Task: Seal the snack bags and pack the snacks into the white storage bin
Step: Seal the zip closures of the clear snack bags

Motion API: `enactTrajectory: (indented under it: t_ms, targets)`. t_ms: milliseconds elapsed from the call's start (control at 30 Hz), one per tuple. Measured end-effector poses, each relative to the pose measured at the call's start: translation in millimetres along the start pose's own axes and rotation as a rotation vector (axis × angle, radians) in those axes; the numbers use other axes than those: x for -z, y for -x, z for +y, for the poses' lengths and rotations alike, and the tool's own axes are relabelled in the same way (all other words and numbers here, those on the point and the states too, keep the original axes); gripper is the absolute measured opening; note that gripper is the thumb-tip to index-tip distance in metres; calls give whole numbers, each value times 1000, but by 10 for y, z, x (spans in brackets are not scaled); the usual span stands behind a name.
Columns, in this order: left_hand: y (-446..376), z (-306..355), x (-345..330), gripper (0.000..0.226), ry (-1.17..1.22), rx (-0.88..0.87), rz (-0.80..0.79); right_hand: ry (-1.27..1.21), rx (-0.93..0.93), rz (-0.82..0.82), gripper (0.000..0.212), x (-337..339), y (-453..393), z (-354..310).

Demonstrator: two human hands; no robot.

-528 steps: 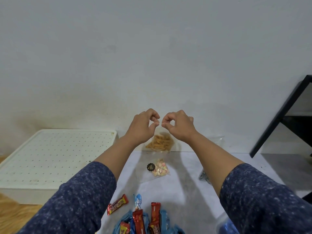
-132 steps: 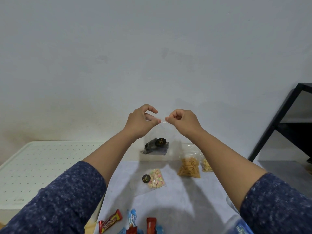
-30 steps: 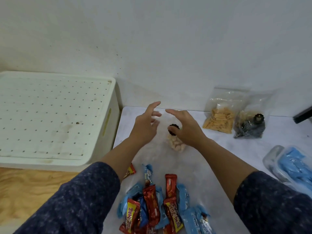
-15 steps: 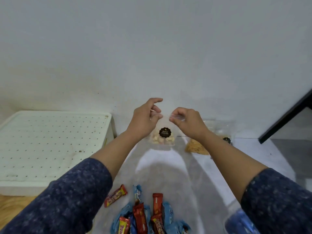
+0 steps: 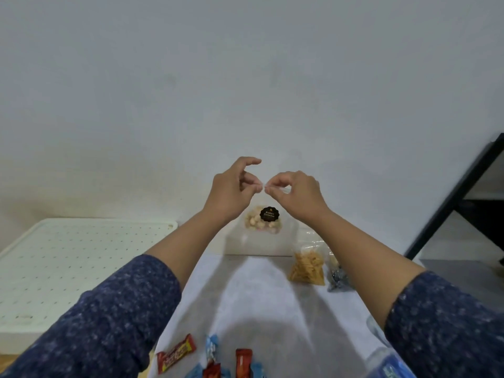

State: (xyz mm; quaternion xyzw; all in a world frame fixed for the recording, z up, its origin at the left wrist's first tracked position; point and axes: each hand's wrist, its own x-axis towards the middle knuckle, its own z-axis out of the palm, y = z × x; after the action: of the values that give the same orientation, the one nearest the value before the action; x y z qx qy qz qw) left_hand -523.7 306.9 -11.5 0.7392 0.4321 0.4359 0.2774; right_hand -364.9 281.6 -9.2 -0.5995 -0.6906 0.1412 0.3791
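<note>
A clear snack bag [image 5: 259, 230] with pale round biscuits and a black round sticker hangs in the air above the table. My left hand [image 5: 231, 190] and my right hand [image 5: 296, 196] pinch its top edge close together, fingertips almost touching. The white storage bin [image 5: 68, 271] stands at the left with its perforated lid on. A bag of orange sticks [image 5: 308, 268] and a bag of dark snacks [image 5: 336, 276] lean at the back right of the table; my right forearm hides part of the dark one.
Wrapped candy bars [image 5: 207, 361] in red and blue lie at the near edge of the grey table [image 5: 259, 301]. A clear pack with blue contents [image 5: 387, 358] sits at the near right. A black frame [image 5: 458, 192] slants at the far right. A white wall is behind.
My hands picked the biscuit bag up off the table and raised it. They have closed in on its top edge, and the view has tilted up toward the wall.
</note>
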Motion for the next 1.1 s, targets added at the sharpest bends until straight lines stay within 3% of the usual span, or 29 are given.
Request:
enactTrajectory:
  t_ms: [367, 1100]
  targets:
    - [19, -55, -93, 39, -97, -52, -37, -18, 27, 58, 11, -38, 22, 109]
    - [88, -90, -42, 30, -158, -62, -81, 20, 65, -33, 11, -83, 55, 84]
